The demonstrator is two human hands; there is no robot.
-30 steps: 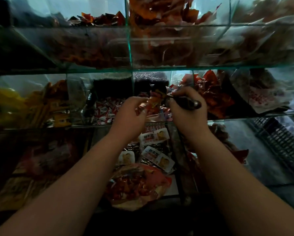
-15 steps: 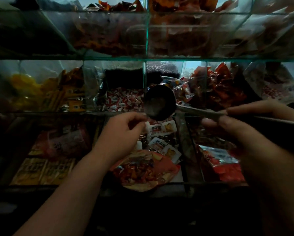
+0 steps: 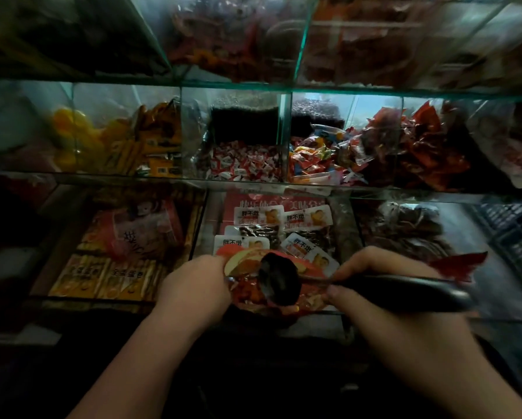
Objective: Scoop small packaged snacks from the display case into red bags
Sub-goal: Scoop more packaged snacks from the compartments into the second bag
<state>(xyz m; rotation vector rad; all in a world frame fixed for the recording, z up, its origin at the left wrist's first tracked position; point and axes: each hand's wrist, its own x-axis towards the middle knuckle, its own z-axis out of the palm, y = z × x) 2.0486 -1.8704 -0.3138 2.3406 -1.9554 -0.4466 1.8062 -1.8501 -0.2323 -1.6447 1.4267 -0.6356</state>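
Observation:
My right hand grips the black handle of a dark scoop, whose bowl hangs over the mouth of a red bag. The bag sits at the front of the lower middle compartment and holds orange-red snacks. At the bag's left edge my left hand holds the rim with curled fingers. Small colourful packaged snacks fill the middle-shelf compartment right of centre. Whether the scoop's bowl carries anything is too dark to tell.
The glass display case has several compartments. Red-and-white candies lie left of the colourful snacks, red packets to the right. White-labelled packs lie behind the bag. Orange boxes fill the lower left. A dark crate stands at the right.
Both hands have drawn back from the middle shelf down to the lower compartment. The scoop came with my right hand and now hangs over the red bag, which my left hand has taken hold of.

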